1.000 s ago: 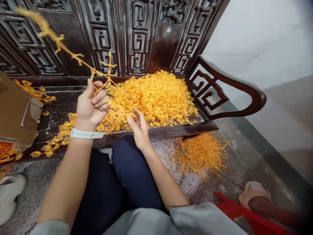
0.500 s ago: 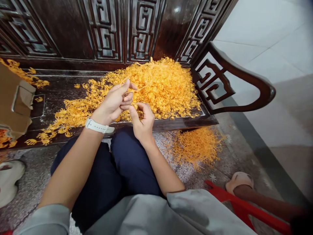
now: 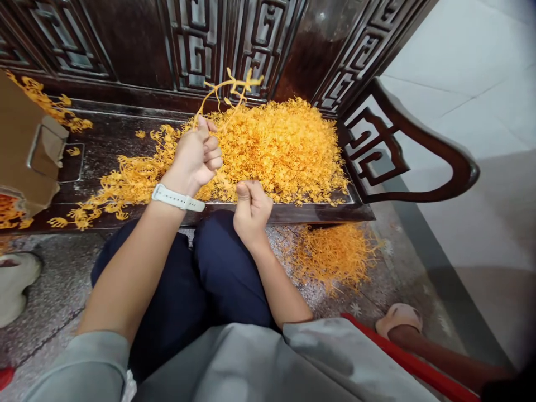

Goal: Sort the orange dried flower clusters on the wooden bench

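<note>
Left of the heap of orange-yellow sprigs, a cardboard box is cut off by the frame edge, as is a pale shoe on the floor below it. At the heap's near left edge, the left hand, a white watch on its wrist, hides the middle of a branched sprig inside its closed fingers. Just in front of the heap, the right hand is curled into a fist with the thumb up; a thin strand runs towards it from the left hand, but whether it pinches that end cannot be made out. The person's lap hides the floor directly before the heap. The held sprig stands roughly upright, its long axis rising from the left fist above the heap's back left and bending right at the forked tip, which points towards the carved armrest on the heap's right. The box holds orange strands at its lower opening, though its inside is mostly out of sight. The heap itself lies loose on the dark bench seat, thinning leftwards, with a smaller pile spilled on the floor below its right end
</note>
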A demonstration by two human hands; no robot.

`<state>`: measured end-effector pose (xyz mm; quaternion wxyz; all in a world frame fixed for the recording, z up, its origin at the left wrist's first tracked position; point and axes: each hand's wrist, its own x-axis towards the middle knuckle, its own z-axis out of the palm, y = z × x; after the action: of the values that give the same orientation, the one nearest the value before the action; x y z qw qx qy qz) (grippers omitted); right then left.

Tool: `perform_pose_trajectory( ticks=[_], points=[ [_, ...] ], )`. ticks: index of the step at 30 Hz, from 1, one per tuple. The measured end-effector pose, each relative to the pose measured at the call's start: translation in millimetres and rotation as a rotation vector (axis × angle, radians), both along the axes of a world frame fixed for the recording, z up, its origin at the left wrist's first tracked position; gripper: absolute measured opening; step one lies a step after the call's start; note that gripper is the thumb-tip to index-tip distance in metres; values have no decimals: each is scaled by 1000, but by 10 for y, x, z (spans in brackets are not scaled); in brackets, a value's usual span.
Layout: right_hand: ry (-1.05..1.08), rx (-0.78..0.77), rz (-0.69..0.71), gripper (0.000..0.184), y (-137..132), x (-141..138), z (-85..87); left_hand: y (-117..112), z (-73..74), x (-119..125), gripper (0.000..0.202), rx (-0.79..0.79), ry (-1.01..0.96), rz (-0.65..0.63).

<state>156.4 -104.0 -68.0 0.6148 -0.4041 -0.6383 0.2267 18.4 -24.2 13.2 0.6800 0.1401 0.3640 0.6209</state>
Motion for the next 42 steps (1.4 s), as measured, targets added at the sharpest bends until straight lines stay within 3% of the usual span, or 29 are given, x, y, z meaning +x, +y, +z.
perform_pose_trajectory(
  ticks=[3, 6, 8, 11, 13, 14, 16, 18, 19, 22, 25, 27, 29, 31, 33, 36, 42],
  points=[
    [-79, 226, -30, 20, -55, -7, 63, 18, -33, 99, 44, -45, -55, 38],
    [-153, 307, -76, 17, -128, 19, 147, 75, -105, 221, 46, -25, -63, 71],
    [-177, 360, -72, 19, -286, 38, 246, 182, -162, 198, 47, 15, -55, 165],
    [-224, 446, 193, 33, -665, 55, 437, 383, -211, -56, 50, 42, -38, 409],
    [-243, 433, 397, 37, -831, 62, 528, 455, -208, -279, 50, 60, -61, 440],
    [-225, 398, 418, 32, -830, 68, 547, 456, -197, -370, 50, 74, -92, 407],
    [-120, 284, 279, 18, -610, 99, 528, 402, -168, -480, 47, 98, -182, 309],
    [-32, 165, 58, 9, -130, 181, 447, 311, -133, -501, 45, 78, -271, 231],
    [-37, 132, -28, 16, 169, 249, 391, 267, -115, -492, 43, 65, -302, 198],
    [-315, -46, -234, 53, 1044, 515, 210, 177, -62, -444, 40, 58, -346, 129],
    [-304, -177, -321, 75, 1506, 668, 80, 143, -33, -394, 39, 85, -346, 133],
    [-109, -221, -214, 76, 1476, 598, 30, 139, -44, -352, 39, 94, -315, 163],
    [93, -322, 23, 74, 1235, 402, 2, 149, -83, -301, 39, 93, -259, 193],
    [180, -445, 302, 77, 919, 149, -10, 168, -142, -242, 37, 95, -211, 223],
    [184, -501, 473, 81, 675, -81, -16, 178, -205, -173, 37, 119, -204, 253],
    [238, -496, 420, 79, 594, -281, -48, 134, -271, -30, 40, 175, -245, 261],
    [529, -631, 181, 75, 860, -281, -110, -72, -306, 370, 45, 166, -248, 121]
  ],
)
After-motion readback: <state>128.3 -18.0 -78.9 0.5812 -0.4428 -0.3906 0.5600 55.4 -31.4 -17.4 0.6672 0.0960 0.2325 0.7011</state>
